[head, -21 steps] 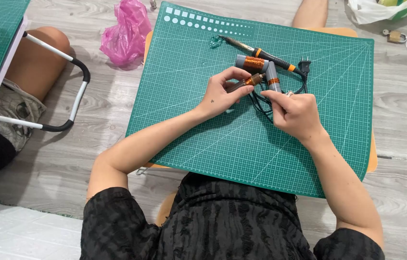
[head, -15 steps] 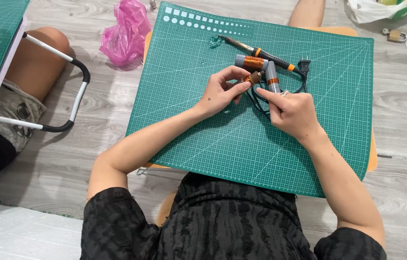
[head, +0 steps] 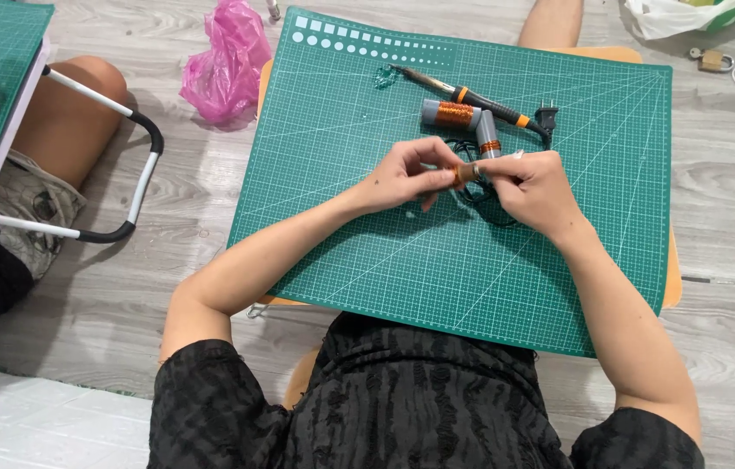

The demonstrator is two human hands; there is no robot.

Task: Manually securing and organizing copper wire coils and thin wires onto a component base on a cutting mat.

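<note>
here, both hands [head: 472, 178] pinch sm. copper-wound tube [head: 466, 173]

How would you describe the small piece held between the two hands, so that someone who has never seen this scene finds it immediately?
Start from the green cutting mat. Near its middle, the left hand and right hand meet, pinching a small copper-wound piece between their fingertips. Unlike the larger grey tube with a copper coil and the soldering iron lying beyond it, it is the only one being held.
</note>
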